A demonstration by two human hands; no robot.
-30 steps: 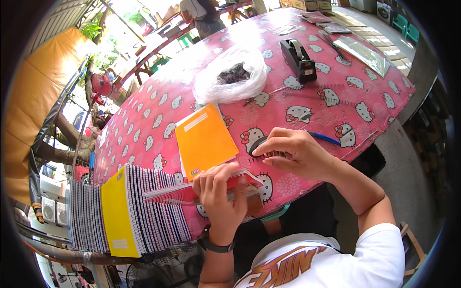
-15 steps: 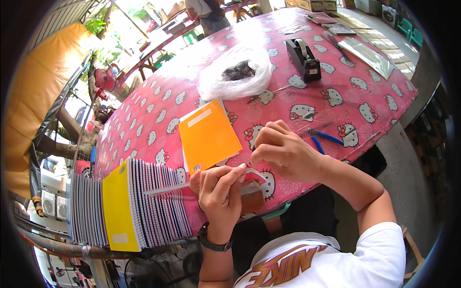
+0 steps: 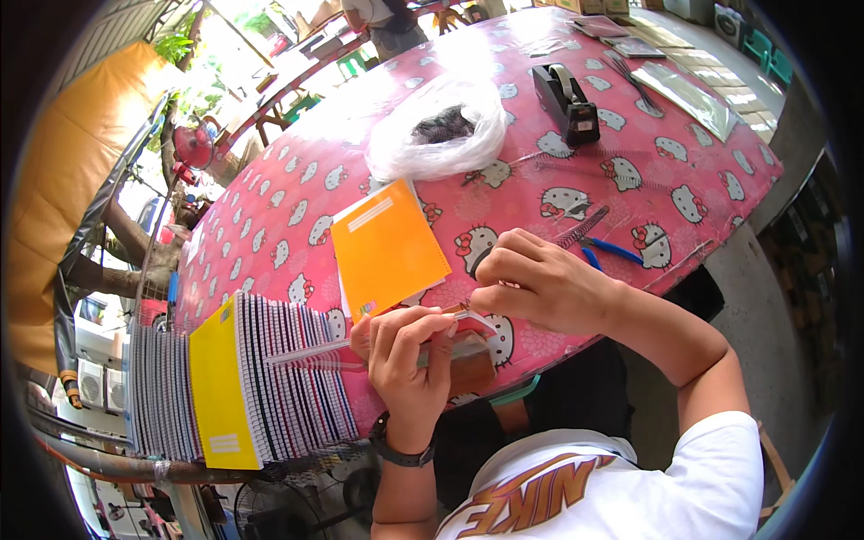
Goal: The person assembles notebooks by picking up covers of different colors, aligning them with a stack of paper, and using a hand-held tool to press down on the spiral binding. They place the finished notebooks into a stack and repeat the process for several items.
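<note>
My left hand (image 3: pixel 405 355), with a dark watch on its wrist, is closed around a thin pale-edged item (image 3: pixel 310 352) seen edge-on; it looks like a notebook, but most of it is hidden. My right hand (image 3: pixel 535 283) is pinched just right of the left fingertips, at the item's end; what its fingers hold is too small to make out. Beneath the hands a brown block-like thing (image 3: pixel 472 363) shows at the table edge. Just beyond lies an orange notebook (image 3: pixel 391 247) with a row of holes along its right side.
To the left stands a row of spiral notebooks (image 3: pixel 297 387) with a yellow-covered one (image 3: pixel 219 391) among them. Blue-handled pliers (image 3: pixel 616 251) lie beside loose wire coils (image 3: pixel 583 227) on the pink table (image 3: pixel 297 234). Farther off are a plastic bag (image 3: pixel 441 130) of dark bits and a tape dispenser (image 3: pixel 567 103).
My right fingers have shifted slightly at the item's end, staying pinched. The held item has turned a little, showing a paler edge between the hands. My left hand keeps its grip.
</note>
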